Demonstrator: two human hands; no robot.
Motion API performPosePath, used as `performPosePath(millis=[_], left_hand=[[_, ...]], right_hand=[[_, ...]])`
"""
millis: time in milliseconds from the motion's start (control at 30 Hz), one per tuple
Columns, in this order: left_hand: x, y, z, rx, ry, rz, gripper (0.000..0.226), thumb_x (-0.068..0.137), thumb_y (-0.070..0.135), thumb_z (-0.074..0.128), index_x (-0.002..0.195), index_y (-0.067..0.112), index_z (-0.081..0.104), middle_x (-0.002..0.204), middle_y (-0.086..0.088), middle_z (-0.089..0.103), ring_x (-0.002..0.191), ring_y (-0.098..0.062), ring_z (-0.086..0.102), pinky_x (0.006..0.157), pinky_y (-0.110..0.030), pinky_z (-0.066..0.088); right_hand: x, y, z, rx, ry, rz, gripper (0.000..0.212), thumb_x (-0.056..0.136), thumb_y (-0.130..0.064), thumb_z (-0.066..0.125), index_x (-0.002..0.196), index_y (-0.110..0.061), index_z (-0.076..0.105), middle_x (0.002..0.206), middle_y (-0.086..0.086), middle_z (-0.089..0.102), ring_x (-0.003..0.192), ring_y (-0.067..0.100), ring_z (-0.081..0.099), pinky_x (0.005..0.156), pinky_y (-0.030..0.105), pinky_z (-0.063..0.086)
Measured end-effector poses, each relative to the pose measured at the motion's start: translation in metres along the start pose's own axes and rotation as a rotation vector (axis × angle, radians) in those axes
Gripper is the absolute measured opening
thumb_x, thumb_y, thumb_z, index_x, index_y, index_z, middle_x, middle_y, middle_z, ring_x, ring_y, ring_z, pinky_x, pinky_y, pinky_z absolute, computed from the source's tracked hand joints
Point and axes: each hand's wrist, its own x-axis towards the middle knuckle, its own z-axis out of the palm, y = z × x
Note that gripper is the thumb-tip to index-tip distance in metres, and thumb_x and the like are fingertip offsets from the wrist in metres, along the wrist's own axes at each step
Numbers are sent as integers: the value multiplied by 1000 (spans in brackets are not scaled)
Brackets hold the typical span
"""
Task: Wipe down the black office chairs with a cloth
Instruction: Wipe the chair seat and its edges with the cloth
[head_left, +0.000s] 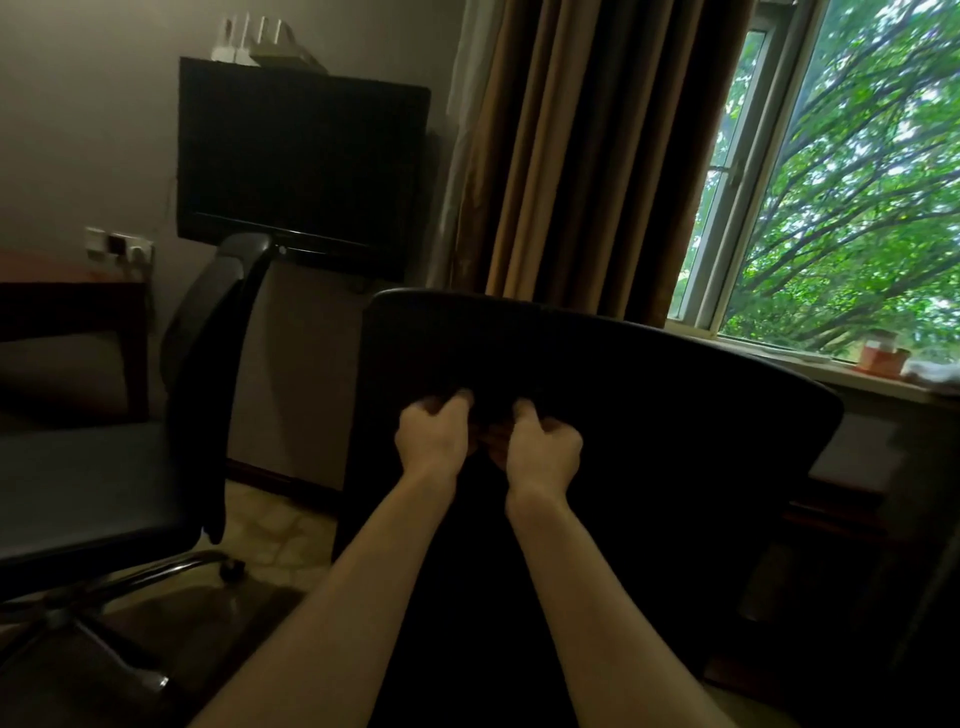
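Both forearms extend from the bottom edge of the head view toward the near chair backrest (597, 374), which serves as the reference landmark. Against the centre of the backrest face, the left hand (432, 435) and the right hand (540, 451) sit just beside each other, fingers curled. Something dark appears bunched between them, probably the cloth (488, 441), but it is black on black in dim light and cannot be told apart from the chair surface with certainty. Whether the curled fingers grasp the cloth, pinch the backrest covering, or clench on nothing cannot be determined.

Left of the backrest stands a second black office chair (104, 467), side-on, with its wheeled base (78, 613) on the floor. Above and left of the backrest, a dark monitor (301, 161) hangs on the wall. Behind the backrest hang brown curtains (571, 145); to the right of it is a window (831, 182) with an orange container (880, 356) on the sill.

Step in hand, as judged: wiping or gathering the cloth at mid-backrest. The upper rim and both outer flanks of the backrest probably remain to be covered.

Next move calls for: spread the cloth flat, apply firm pressure, stroke outward from centre to each edge, then proceed to the second chair.
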Motion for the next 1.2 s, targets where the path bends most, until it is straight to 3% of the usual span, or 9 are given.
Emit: performPosePath(millis=[67, 167, 367, 500, 667, 900, 1000, 1100, 1200], left_hand=[[-3, -14, -4, 19, -3, -31, 22, 91, 29, 65, 105, 13, 69, 98, -7, 71, 88, -23, 69, 86, -43, 59], [-2, -12, -7, -2, -7, -1, 10, 92, 25, 64, 91, 17, 70, 93, -7, 72, 87, -24, 70, 86, -44, 59], [9, 46, -22, -77, 77, 204, 12, 90, 23, 63, 80, 21, 69, 89, -4, 71, 88, -22, 69, 75, -35, 58], [25, 85, -32, -64, 72, 222, 15, 88, 25, 63, 86, 13, 72, 90, -8, 74, 87, -25, 71, 78, -39, 60], [24, 82, -29, -99, 105, 148, 17, 90, 26, 61, 79, 17, 69, 80, -3, 70, 71, -16, 67, 56, -28, 51], [2, 9, -11, -64, 15, 31, 19, 96, 25, 60, 104, 11, 70, 94, -5, 71, 86, -20, 68, 68, -31, 55], [-10, -9, 0, -27, -28, 16, 14, 94, 28, 62, 95, 17, 71, 93, -6, 73, 87, -24, 70, 82, -43, 60], [-18, 1, 16, -49, -34, 95, 12, 91, 25, 66, 82, 22, 73, 85, -3, 75, 84, -22, 73, 79, -41, 61], [-26, 28, 35, -66, -72, 232, 12, 90, 24, 66, 82, 23, 74, 83, 1, 75, 82, -16, 73, 78, -38, 61]], right_hand=[[-5, 16, -5, 4, -20, 18, 22, 94, -29, 63, 94, -9, 71, 84, 5, 73, 78, 21, 71, 77, 43, 61], [-9, 12, -4, 18, -23, 11, 18, 95, -26, 62, 92, -10, 70, 86, 6, 72, 81, 22, 70, 80, 44, 60], [-18, -39, 33, 20, -143, -122, 19, 91, -30, 65, 78, -17, 72, 79, 1, 73, 74, 18, 71, 76, 41, 61], [-28, -74, 59, 8, -181, -208, 26, 92, -29, 64, 69, -17, 67, 74, 1, 72, 68, 16, 71, 71, 38, 62], [-30, -74, 56, -121, -119, -262, 29, 93, -32, 62, 72, -14, 69, 72, -1, 68, 65, 12, 65, 66, 30, 59], [-14, -17, 6, -117, -4, -127, 24, 92, -33, 63, 78, -14, 69, 77, -2, 68, 71, 11, 64, 65, 24, 52], [-9, -1, -15, -112, 24, -101, 24, 93, -30, 63, 75, -15, 67, 73, -1, 67, 69, 14, 65, 63, 26, 54], [-3, -17, -27, -88, 58, -162, 24, 91, -31, 64, 75, -15, 70, 74, 0, 70, 71, 14, 67, 73, 37, 60], [1, -55, -39, -75, 84, -304, 26, 92, -28, 62, 70, -16, 69, 70, 1, 68, 66, 14, 65, 68, 36, 57]])
